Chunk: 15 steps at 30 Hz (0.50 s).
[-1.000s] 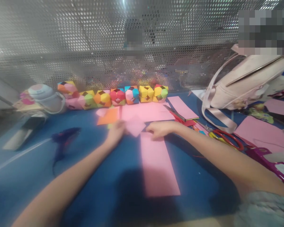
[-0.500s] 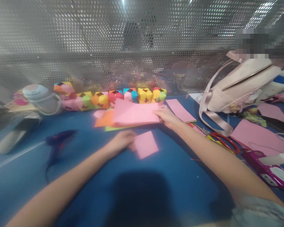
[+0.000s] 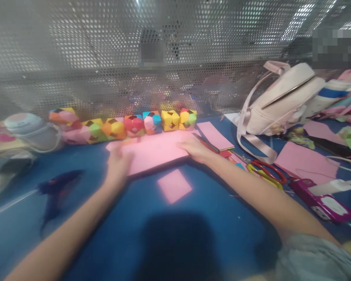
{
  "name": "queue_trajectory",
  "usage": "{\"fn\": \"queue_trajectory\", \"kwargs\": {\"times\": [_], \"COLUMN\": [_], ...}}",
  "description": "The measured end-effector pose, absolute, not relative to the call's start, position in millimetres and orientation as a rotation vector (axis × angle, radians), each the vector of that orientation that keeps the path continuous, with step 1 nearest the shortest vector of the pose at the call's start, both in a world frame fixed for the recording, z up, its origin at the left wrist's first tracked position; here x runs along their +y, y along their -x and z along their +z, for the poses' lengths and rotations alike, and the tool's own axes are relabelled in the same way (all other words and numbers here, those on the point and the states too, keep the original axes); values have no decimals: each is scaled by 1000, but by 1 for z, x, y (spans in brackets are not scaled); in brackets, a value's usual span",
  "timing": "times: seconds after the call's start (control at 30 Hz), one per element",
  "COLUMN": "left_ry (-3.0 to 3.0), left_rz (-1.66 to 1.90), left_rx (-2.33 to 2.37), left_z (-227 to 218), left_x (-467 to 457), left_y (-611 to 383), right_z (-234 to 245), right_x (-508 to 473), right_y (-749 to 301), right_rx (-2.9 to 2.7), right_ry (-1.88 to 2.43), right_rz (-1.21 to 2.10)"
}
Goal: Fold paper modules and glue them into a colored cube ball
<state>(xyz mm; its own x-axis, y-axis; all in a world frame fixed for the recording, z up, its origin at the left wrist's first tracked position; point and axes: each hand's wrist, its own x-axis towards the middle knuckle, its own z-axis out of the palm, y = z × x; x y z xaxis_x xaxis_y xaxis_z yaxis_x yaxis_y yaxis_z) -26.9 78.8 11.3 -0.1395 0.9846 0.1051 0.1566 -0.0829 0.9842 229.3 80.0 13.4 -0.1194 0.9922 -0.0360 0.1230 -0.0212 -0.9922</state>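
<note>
A long pink sheet of paper (image 3: pixel 155 150), perhaps a stack, spans the space between my hands. My right hand (image 3: pixel 194 148) pinches its right end. My left hand (image 3: pixel 118 162), smeared by motion, is closed around the left end, and some of its fingers are hidden. Below the sheet, a small pink paper square (image 3: pixel 174 186) lies flat on the blue table, touched by neither hand.
Several folded-paper balls (image 3: pixel 152 121) line the back by the perforated metal panel (image 3: pixel 111 47). At left are a glue gun (image 3: pixel 57 187) and a pale cup (image 3: pixel 32 130). Scissors (image 3: pixel 269 171), a purple power strip (image 3: pixel 321 199), pink paper (image 3: pixel 307 162) and a pale backpack (image 3: pixel 283 101) occupy the right.
My left hand has let go of the small pink square and moved left and up onto the long sheet. The orange and green papers under it no longer show. The view has shifted slightly.
</note>
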Motion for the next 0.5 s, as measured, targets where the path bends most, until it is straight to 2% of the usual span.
{"fn": "queue_trajectory", "kwargs": {"times": [0.07, 0.2, 0.5], "left_ry": [-1222, -1160, -1185], "left_rz": [1207, 1204, 1241], "left_rx": [1342, 1362, 1386], "left_z": [5, -8, -18], "left_x": [80, 83, 98], "left_y": [26, 26, 36], "right_z": [16, 22, 37], "right_x": [77, 79, 82], "right_y": [-231, -247, -285], "right_rx": [-1428, -1484, -1659], "right_ry": [1262, 1346, 1581], "right_rz": [1249, 1160, 705]}}
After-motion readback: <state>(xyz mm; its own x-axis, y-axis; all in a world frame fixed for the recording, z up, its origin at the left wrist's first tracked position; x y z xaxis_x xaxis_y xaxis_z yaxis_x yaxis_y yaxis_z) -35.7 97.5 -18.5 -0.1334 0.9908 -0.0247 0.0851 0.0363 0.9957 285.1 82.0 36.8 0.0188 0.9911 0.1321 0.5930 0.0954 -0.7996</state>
